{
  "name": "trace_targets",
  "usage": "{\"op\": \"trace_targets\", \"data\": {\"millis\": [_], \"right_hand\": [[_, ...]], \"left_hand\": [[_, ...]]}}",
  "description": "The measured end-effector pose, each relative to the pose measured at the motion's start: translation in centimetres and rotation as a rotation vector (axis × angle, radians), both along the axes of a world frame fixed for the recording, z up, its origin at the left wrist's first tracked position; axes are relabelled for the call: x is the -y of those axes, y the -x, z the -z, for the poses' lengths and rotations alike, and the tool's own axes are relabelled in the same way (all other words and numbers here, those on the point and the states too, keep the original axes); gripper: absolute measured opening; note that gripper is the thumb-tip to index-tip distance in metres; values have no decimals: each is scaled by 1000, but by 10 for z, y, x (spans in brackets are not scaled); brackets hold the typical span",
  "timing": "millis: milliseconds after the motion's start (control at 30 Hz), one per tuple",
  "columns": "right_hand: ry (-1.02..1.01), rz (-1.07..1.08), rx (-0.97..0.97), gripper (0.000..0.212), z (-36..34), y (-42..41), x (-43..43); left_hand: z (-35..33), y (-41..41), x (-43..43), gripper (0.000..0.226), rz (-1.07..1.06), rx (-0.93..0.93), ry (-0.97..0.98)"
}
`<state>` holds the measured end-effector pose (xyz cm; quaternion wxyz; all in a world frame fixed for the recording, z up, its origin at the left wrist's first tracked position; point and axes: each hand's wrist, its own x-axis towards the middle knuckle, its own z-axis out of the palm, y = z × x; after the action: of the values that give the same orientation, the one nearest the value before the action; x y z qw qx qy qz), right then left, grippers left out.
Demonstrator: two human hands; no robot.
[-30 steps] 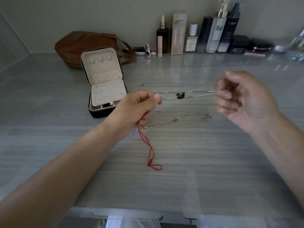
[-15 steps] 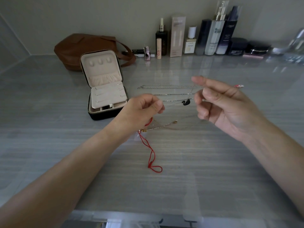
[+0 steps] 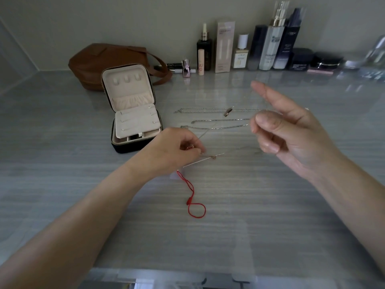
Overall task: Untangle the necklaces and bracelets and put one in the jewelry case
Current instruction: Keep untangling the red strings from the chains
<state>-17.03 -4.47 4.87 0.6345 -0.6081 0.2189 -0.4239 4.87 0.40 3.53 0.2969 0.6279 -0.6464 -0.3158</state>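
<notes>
Since half a second ago the dark pendant (image 3: 227,112) has risen from beside the lowest silver line to the level of the uppermost, and it shows blurred. My left hand (image 3: 175,153) has tucked its fingertips down into a tighter pinch.

That hand, low over the grey table (image 3: 250,205), pinches a small gold clump, the near end of a fine chain (image 3: 205,133). From the pinch the chain slants up and to the right, toward my right hand (image 3: 295,138). The right hand is raised, its forefinger lifted and apart from the thumb, the other fingers curled. I cannot tell whether it holds the far end.

Three silver chains (image 3: 200,110) lie left to right beyond both hands. A gold bracelet (image 3: 208,159) lies just right of the left hand, and a red cord (image 3: 191,190) trails from under it toward me.

The jewelry case (image 3: 133,148) stands open, lid upright, just left of the left hand. I judge that hand the nearer carrier.
</notes>
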Motion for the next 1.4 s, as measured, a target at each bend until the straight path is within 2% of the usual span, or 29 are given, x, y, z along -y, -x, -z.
{"op": "trace_targets", "data": {"millis": [167, 267, 367, 800, 967, 1200, 1400], "right_hand": [[297, 51, -374, 84, 8, -12, -10], [424, 50, -525, 99, 17, -22, -13], [486, 56, -608, 102, 22, -27, -16], [463, 180, -496, 84, 19, -25, -14], [476, 182, -541, 73, 22, -27, -13], [434, 150, -457, 70, 19, -27, -13], [427, 196, -472, 69, 21, -26, -11]], "left_hand": [[-8, 5, -2, 18, -2, -256, -82], [-10, 8, -4, 19, 28, -308, -110], [-12, 9, -6, 20, 49, -323, -119], [-9, 11, -6, 15, -2, -255, -105], [-9, 11, -5, 12, -1, -277, -75], [-8, 11, -4, 13, -3, -264, -62], [-10, 12, -6, 14, 33, -283, -89]]}}
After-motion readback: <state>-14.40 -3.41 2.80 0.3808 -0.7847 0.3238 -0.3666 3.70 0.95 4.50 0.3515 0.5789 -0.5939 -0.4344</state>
